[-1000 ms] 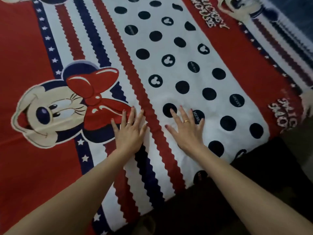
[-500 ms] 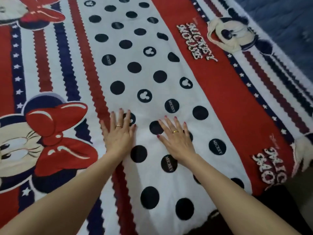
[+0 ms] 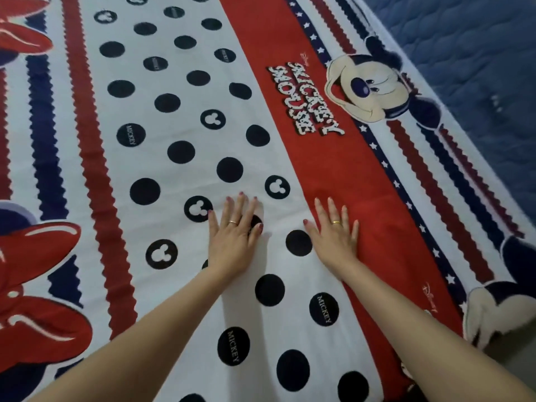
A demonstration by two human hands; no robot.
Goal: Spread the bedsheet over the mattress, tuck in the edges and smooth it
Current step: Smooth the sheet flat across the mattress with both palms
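Observation:
The bedsheet (image 3: 179, 117) lies spread flat and fills most of the view: a white band with black dots, red bands, navy and red zigzag stripes and cartoon mouse prints. My left hand (image 3: 233, 236) rests palm down on the white dotted band, fingers spread, a ring on one finger. My right hand (image 3: 335, 233) lies flat beside it, across the seam between the white band and the red band, fingers apart. Both arms reach forward from the bottom edge. The blue quilted mattress (image 3: 464, 53) shows bare at the upper right, beyond the sheet's edge.
The sheet's right edge runs diagonally from the top centre to the right side. A patch of pale floor (image 3: 519, 355) shows at the lower right corner, past the sheet's near corner.
Both hands have slid to the right across the sheet, from the red zigzag stripe onto the dotted band and the red band. The view has shifted right, revealing more bare mattress.

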